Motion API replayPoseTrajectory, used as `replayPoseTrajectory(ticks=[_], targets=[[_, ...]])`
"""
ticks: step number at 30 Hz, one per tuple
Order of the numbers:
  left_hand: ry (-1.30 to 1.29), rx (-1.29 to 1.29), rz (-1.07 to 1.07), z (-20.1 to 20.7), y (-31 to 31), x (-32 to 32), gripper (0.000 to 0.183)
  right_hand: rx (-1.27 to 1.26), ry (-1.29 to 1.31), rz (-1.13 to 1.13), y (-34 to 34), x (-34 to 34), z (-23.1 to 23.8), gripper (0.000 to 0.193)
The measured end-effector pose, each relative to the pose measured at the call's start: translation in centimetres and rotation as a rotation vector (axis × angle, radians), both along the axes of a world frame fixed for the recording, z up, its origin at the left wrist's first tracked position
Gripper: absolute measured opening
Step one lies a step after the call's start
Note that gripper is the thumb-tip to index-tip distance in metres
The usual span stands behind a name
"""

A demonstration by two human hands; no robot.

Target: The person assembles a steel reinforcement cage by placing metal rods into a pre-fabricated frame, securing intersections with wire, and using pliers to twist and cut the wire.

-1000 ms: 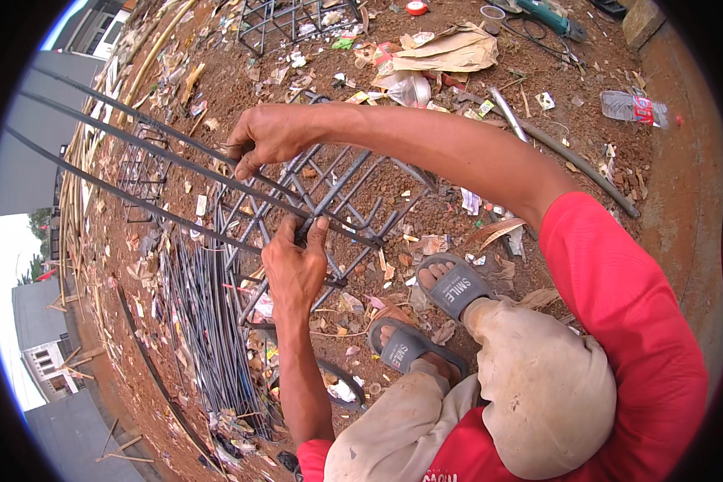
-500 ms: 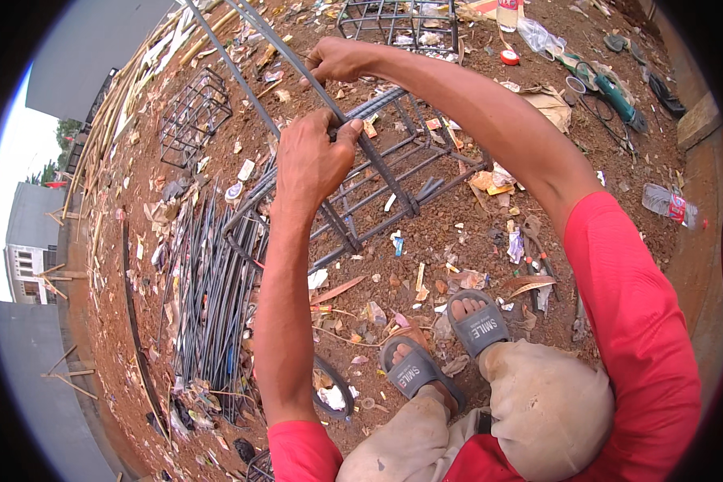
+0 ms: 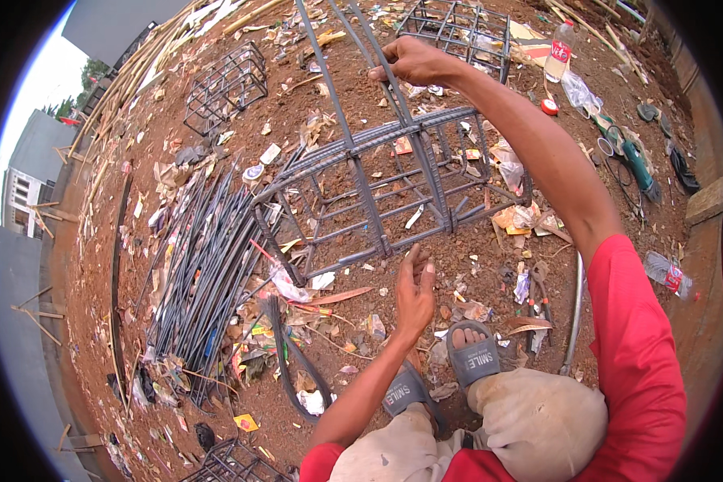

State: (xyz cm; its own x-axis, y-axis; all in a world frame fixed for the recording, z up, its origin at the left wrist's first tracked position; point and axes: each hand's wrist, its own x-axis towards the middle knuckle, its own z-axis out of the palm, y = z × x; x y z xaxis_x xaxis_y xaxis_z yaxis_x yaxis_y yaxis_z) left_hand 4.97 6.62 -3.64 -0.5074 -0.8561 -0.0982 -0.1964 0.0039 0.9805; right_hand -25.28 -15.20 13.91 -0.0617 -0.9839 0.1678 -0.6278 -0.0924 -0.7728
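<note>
The right grip [image 3: 416,61] is pinching a long steel bar [image 3: 406,112], fingers curled closed on it. The left grip [image 3: 414,293] is hanging partly open, visibly holding nothing. Between both grips, the rebar cage [image 3: 381,136] is lying on the soil [image 3: 490,281], its near edge just ahead of the left grip. Left of that grip, a rod bundle [image 3: 209,273] is lying; well right of the right grip, a green power tool [image 3: 636,163] is resting.

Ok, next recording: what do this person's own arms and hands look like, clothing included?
The left hand and right hand are both ungloved, with no watch or bracelet visible. The forearms are bare below short red sleeves, which look plain, with no markings visible on them.
</note>
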Motion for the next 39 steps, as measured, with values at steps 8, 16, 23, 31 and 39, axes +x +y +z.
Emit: replayPoseTrajectory(ticks=[8,16,23,31,39], targets=[[0.454,-0.032,-0.039,0.5,-8.3,-6.9,0.040,0.016,0.084,0.003,0.1,0.9,1.8,0.033],[0.598,0.204,-0.172,1.4,-9.6,-8.6,0.033,0.032,0.061,-0.041,-0.8,-0.3,1.5,0.031],[0.556,0.083,0.020,2.5,-9.2,-9.2,0.027,0.063,0.130,-0.169,-0.6,0.7,3.8,0.024],[0.558,0.101,0.165,2.4,-8.5,-10.3,0.029,-0.016,0.019,-0.131,-0.9,0.9,2.4,0.028],[0.682,0.150,0.077,-0.7,-9.9,-10.8,0.025,0.065,-0.274,0.064,-0.7,1.3,3.1,0.023]])
